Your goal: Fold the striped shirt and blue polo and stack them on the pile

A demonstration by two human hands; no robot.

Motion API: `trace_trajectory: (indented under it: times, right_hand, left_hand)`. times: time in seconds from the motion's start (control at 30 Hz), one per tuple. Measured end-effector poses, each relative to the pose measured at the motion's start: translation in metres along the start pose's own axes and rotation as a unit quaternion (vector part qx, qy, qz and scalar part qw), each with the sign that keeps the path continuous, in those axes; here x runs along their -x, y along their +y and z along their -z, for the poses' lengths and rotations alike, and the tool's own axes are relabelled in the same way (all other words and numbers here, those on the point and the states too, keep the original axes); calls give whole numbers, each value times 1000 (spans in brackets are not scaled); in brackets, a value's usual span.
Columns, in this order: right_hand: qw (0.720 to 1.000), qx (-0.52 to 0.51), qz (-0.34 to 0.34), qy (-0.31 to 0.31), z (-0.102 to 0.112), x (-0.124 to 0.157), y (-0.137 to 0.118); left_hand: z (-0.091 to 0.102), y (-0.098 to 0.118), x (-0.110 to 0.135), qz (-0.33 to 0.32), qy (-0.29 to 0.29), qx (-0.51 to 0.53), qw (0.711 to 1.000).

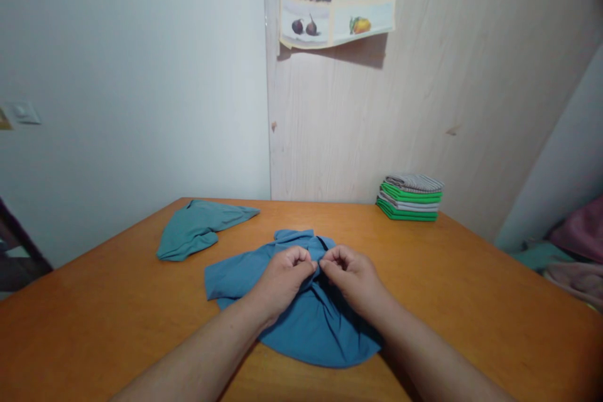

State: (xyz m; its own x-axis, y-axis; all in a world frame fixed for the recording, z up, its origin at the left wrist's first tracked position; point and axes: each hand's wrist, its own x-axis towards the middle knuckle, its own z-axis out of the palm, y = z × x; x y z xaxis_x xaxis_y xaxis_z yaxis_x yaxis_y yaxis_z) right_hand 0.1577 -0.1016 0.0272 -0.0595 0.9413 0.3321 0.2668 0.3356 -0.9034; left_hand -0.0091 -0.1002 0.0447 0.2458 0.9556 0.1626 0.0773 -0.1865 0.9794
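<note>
A blue shirt lies loosely spread on the near middle of the orange-brown tabletop, its hem toward the near edge and one short sleeve stretching out to the left. Both hands meet over its upper part, just short of a collar-like fold and a thin black strip. The left hand has thumb and fingers drawn together in a pinch on the cloth; the right hand mirrors it just beside, also pinching fabric, though whatever small detail sits between the fingertips is too hidden to tell. The handling of this shirt looks unfinished: creases run from the pinched spot, and nothing is folded flat. At the far left, a teal garment lies unfolded and apart, while at the far right a neat stack of folded cloths appears already done.
</note>
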Motion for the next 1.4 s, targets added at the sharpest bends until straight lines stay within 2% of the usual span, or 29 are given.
trace_trajectory:
  times: [0.4, 0.67, 0.77, 0.87, 1.07, 1.23, 1.4]
  right_hand:
    - [996, -64, -55, -37, 2, 0, -5]
    - [997, 66, 10, 28, -2, 2, -1]
    - [995, 89, 28, 32, -2, 2, -1]
    - [998, 54, 18, 5, -2, 1, 0]
    - [995, -69, -61, -40, -2, 0, 1]
    - [995, -70, -62, -27, 0, -2, -2]
    - [988, -139, -69, 14, 11, -4, -7]
  left_hand:
    - [0, 1, 1, -6, -18, -10, 1000]
    - [-1, -4, 0, -36, -8, -52, 998]
    - [1, -5, -1, -58, -14, -74, 996]
    - [3, -5, -2, -77, -20, -93, 992]
    - [3, -7, -1, -135, -24, -162, 977]
    - [2, -5, 1, -141, -21, -150, 978]
    - [8, 1, 0, -158, 45, -160, 973]
